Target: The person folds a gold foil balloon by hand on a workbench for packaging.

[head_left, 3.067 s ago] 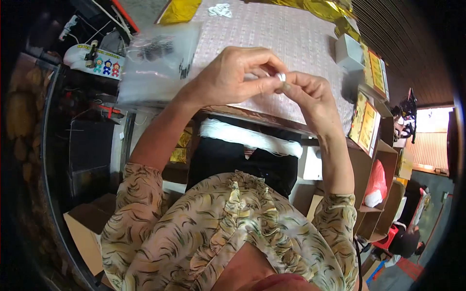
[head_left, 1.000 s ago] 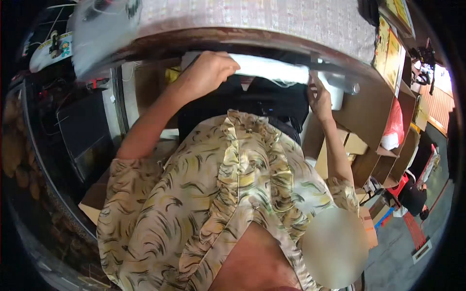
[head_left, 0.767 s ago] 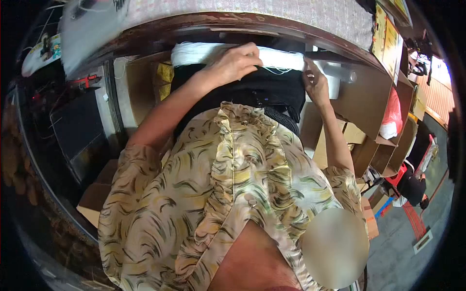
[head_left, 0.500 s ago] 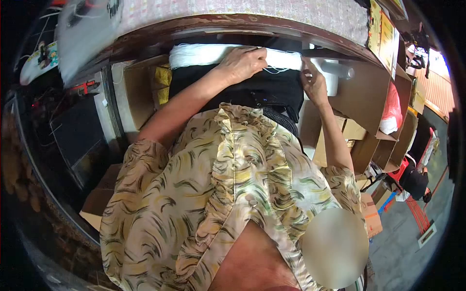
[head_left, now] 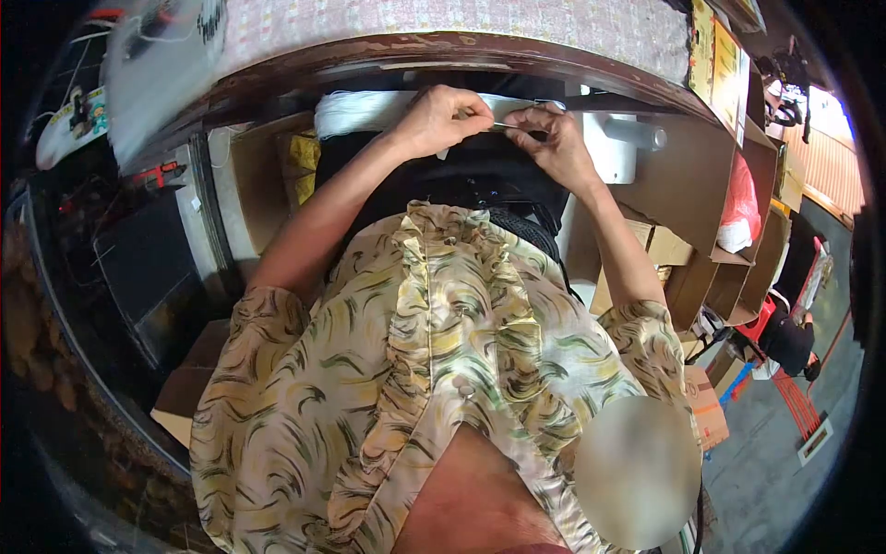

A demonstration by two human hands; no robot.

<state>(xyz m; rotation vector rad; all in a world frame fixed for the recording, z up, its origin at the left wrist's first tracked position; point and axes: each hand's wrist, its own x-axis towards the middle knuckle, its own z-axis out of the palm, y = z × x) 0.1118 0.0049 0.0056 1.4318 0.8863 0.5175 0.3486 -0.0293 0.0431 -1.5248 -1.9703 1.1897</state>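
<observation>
A long skein of white string [head_left: 355, 113] lies across my dark-clothed lap, just below the table edge. My left hand [head_left: 441, 122] is over the middle of the skein, its thumb and fingertips pinched together. Close beside it on the right, my right hand [head_left: 554, 143] has its fingers closed in a pinch too. A short thin strand of string [head_left: 501, 124] runs taut between the two sets of fingertips. Both hands hide part of the skein.
A table [head_left: 434, 46] with a checked cloth spans the front. Open cardboard boxes [head_left: 678, 189] stand at the right, near a translucent cylinder [head_left: 637, 134]. Another box [head_left: 258, 175] is at the left. A person in dark clothing [head_left: 789, 337] is far right.
My right hand has moved left from the skein's right end, up to my left hand. My left hand has shifted slightly left. A strand now stretches between them.
</observation>
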